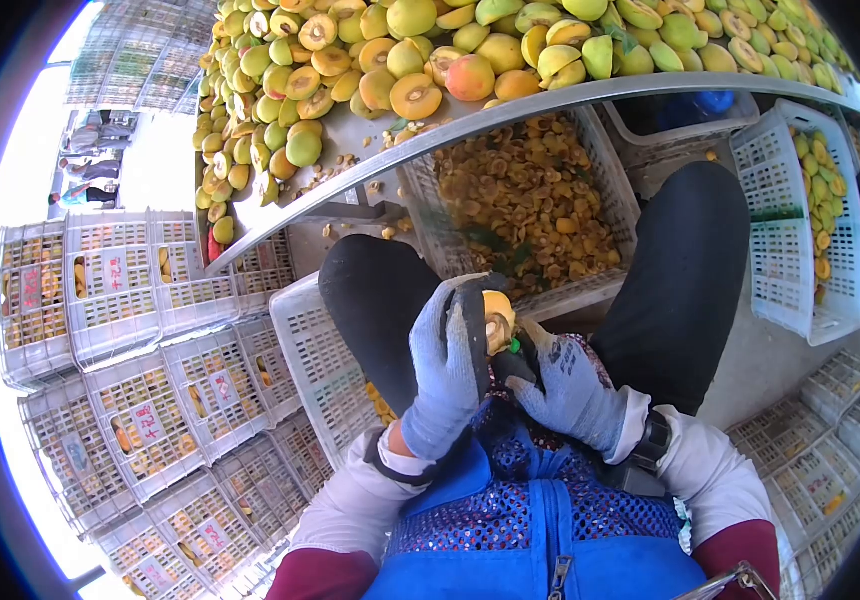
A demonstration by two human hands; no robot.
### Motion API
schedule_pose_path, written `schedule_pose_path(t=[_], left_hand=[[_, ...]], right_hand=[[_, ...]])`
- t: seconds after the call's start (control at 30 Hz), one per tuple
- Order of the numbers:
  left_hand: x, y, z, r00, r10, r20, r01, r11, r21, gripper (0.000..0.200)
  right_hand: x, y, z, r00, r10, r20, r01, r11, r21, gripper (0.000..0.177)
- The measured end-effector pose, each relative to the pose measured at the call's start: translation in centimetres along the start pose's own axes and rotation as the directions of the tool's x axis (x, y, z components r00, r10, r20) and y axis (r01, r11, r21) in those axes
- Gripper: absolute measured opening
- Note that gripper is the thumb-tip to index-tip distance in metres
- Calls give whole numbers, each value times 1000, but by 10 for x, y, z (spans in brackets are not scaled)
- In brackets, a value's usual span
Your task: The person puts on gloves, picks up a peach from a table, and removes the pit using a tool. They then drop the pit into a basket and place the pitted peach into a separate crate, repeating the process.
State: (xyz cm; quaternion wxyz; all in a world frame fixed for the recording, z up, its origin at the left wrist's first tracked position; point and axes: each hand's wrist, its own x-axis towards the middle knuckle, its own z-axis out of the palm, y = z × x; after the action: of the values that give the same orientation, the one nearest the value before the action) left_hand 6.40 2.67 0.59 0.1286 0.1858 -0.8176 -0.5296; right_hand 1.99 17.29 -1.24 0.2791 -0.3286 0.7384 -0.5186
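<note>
My left hand (445, 350), in a grey-blue work glove with dark fingertips, is closed around a peach half (498, 318). The yellow flesh and brownish hollow of the fruit face up. Close against its right side, my gloved right hand (572, 388) is closed on a small tool with a green part (515, 346). Most of that tool is hidden by the fingers, so its exact kind does not show. Both hands are held over my lap, between my knees.
A metal-edged table (390, 155) ahead bears many whole and halved peaches (415, 95). Below it stands a crate (620, 190) of pits and scraps. A white crate (775, 260) with fruit is at right, another crate (315, 360) beside my left leg. Stacked crates (140, 400) fill the left.
</note>
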Motion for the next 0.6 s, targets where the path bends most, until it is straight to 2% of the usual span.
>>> schedule_pose_path(t=[0.03,0.13,0.23,0.33,0.5,0.53,0.6], left_hand=[[-1,2,2,995,-100,-27,96,987,-130,29],[-5,4,7,991,-115,-76,99,978,-183,32],[-5,-1,11,990,-8,-140,-17,985,-172,32],[-3,-2,7,994,3,-105,-10,998,-69,30],[3,-1,2,987,-148,60,149,989,-12,24],[6,0,0,978,-181,101,181,983,4,23],[12,0,-5,972,-146,187,153,988,-23,22]], right_hand=[[1,-2,-1,1000,-3,-9,3,1000,-6,35],[3,-2,-2,1000,-9,-20,9,1000,-20,33],[2,2,-1,1000,5,1,-5,1000,-26,33],[3,5,-1,999,29,34,-27,999,-46,35],[4,15,-5,979,82,184,-80,997,-17,46],[2,20,-3,983,60,171,-67,997,38,47],[-3,31,5,989,14,148,-36,989,146,49]])
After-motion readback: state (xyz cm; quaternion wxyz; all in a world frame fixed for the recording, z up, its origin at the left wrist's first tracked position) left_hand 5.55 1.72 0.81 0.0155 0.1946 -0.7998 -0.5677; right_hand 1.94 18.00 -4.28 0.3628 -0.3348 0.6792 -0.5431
